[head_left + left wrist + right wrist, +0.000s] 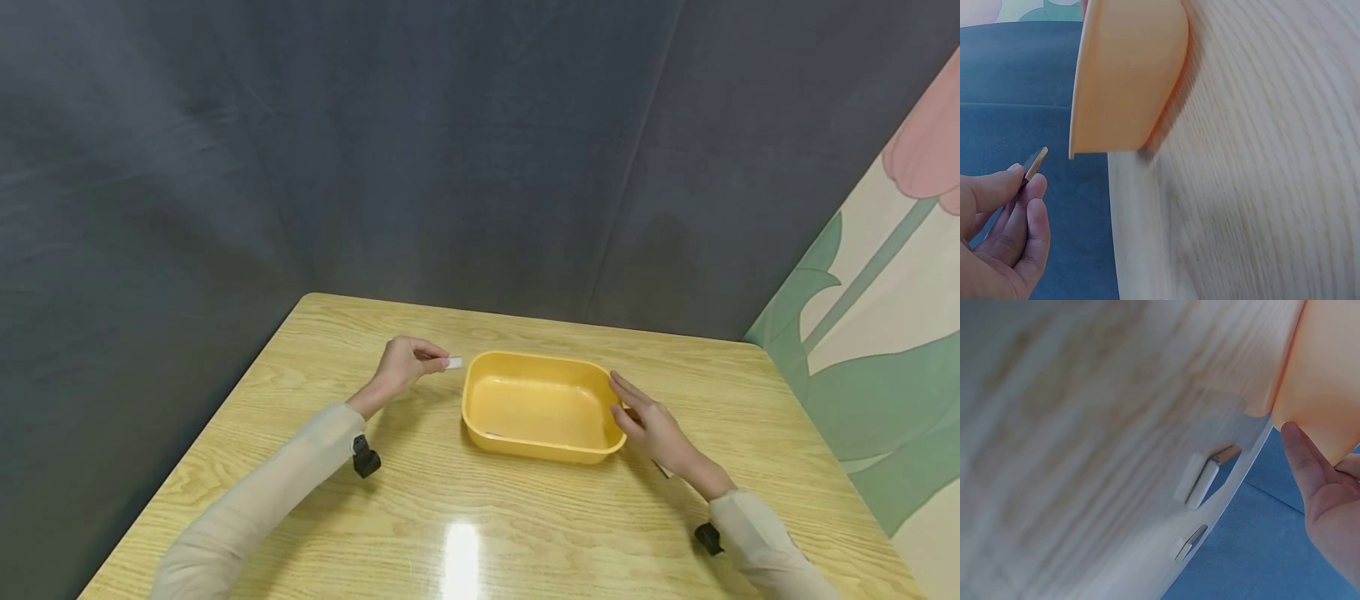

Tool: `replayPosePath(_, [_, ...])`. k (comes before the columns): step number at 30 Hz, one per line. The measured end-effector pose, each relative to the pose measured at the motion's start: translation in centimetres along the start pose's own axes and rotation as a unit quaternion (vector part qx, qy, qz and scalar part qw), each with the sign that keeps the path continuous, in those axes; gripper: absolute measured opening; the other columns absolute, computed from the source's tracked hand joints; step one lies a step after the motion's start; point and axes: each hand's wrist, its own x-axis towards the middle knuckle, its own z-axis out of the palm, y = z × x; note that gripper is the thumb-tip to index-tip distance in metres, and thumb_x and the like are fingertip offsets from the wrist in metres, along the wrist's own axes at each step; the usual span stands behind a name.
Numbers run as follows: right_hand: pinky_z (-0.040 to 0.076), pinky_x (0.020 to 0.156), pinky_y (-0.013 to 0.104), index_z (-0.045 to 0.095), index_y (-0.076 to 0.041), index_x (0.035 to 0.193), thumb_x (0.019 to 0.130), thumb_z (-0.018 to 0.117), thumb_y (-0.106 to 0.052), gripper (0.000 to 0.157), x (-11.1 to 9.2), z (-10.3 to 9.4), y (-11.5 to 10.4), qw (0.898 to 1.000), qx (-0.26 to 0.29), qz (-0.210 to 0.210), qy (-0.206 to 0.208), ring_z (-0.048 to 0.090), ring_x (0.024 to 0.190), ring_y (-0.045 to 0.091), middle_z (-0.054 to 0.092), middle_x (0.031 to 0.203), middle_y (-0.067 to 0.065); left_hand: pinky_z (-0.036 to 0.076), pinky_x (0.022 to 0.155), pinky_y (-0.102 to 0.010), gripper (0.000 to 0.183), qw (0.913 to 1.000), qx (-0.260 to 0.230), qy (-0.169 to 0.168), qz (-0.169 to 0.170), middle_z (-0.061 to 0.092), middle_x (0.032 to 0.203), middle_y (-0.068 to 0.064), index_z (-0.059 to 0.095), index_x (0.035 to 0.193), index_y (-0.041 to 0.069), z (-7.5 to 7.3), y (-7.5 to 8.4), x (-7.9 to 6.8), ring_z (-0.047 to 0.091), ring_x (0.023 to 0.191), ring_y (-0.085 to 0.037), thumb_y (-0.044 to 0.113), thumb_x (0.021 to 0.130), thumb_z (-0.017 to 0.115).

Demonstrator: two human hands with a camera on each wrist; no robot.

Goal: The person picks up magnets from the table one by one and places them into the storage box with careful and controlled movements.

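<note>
A yellow rectangular basin (543, 454) with rounded corners stands on the wooden table. Left of it, my left hand (401, 364) pinches a small flat piece (454, 362) between thumb and fingers, close to the rim. The piece looks pale from above, and its tan edge (1036, 164) shows in the left wrist view. My right hand (660, 429) rests against the basin's right end, fingers (1297, 450) mostly straight along the outer wall. Near the basin's front inner wall, a sliver of something pale (493, 434) shows inside.
Two small flat blocks, a larger one (1213, 478) and a smaller one (1191, 542), lie on the table by my right hand. A dark curtain (480, 167) hangs behind the table (360, 533). A flower-patterned wall (885, 350) stands at the right.
</note>
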Motion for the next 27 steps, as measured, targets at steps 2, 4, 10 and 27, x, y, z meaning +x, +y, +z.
replayPosePath(2, [0.057,0.069,0.026,0.039,0.017,0.141,0.098,0.056,0.005,0.048,0.0,0.0,0.0,1.0,0.0,0.0,0.001,0.07,0.093,0.035,0.033,0.151,0.031,0.057,0.077,-0.04,0.012,1.0,-0.004,-0.001,-0.001,0.074,0.091,-0.007,0.079,0.096,0.004,0.2,0.3,0.1,0.069,0.08,-0.019,0.009,0.085,0.079])
replayPosePath(4, [0.057,0.069,0.026,0.039,0.017,0.141,0.098,0.056,0.004,0.048,0.0,0.0,0.0,1.0,0.0,-0.001,0.001,0.07,0.092,0.035,0.033,0.15,0.032,0.057,0.077,-0.04,0.013,1.0,-0.005,-0.001,-0.002,0.074,0.091,-0.007,0.079,0.096,0.004,0.4,0.5,0.2,0.069,0.079,-0.018,0.009,0.085,0.079])
replayPosePath(10, [0.058,0.07,0.027,0.039,0.017,0.141,0.1,0.054,0.002,0.047,0.0,-0.1,0.0,1.0,0.003,-0.002,-0.003,0.07,0.093,0.035,0.033,0.149,0.035,0.057,0.079,-0.042,0.013,0.9998,-0.012,-0.007,-0.012,0.075,0.09,-0.007,0.079,0.096,0.004,1.0,1.3,0.4,0.069,0.08,-0.018,0.009,0.084,0.08])
replayPosePath(27, [0.057,0.07,0.026,0.039,0.018,0.141,0.1,0.054,0.003,0.047,0.0,0.2,-0.2,1.0,-0.001,-0.006,0.0,0.069,0.093,0.036,0.032,0.151,0.032,0.059,0.071,-0.044,0.012,0.9981,-0.036,-0.026,0.044,0.074,0.089,-0.009,0.078,0.095,0.0,3.9,1.6,0.5,0.07,0.071,-0.018,0.009,0.086,0.078])
